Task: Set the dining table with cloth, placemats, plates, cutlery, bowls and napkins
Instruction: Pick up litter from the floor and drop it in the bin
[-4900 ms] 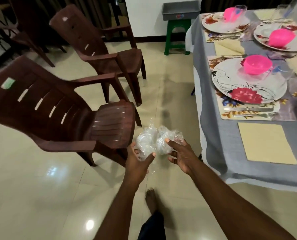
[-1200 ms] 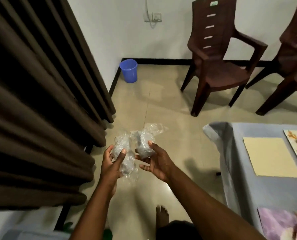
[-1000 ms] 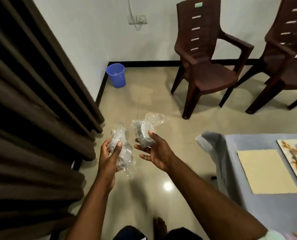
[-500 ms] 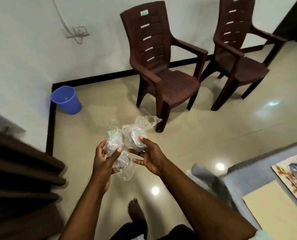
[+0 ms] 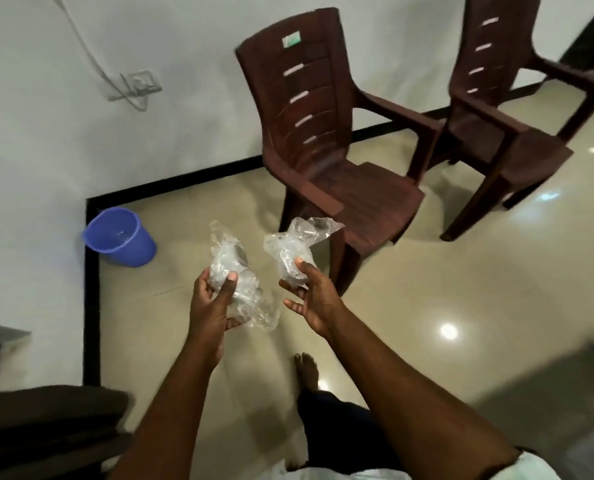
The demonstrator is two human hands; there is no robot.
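I stand over a tiled floor, away from the dining table, which is out of view. My left hand (image 5: pixel 212 306) grips a crumpled clear plastic wrapper (image 5: pixel 235 275), thumb pressed across its front. My right hand (image 5: pixel 311 294) holds a second crumpled clear plastic wrapper (image 5: pixel 293 249), thumb on top and fingers underneath. The two wrappers are a short gap apart at chest height. Whether anything is inside them I cannot tell.
A blue plastic bucket (image 5: pixel 119 240) stands on the floor in the wall corner at left. Two brown plastic armchairs (image 5: pixel 326 161) (image 5: pixel 506 109) stand against the wall ahead and right. Dark curtain folds (image 5: pixel 42 431) fill the lower left. My bare foot (image 5: pixel 307 372) is below my hands.
My view has swung from the table side to the wall corner and chairs. The table has left the frame. My hands have drawn slightly apart, each keeping its wrapper.
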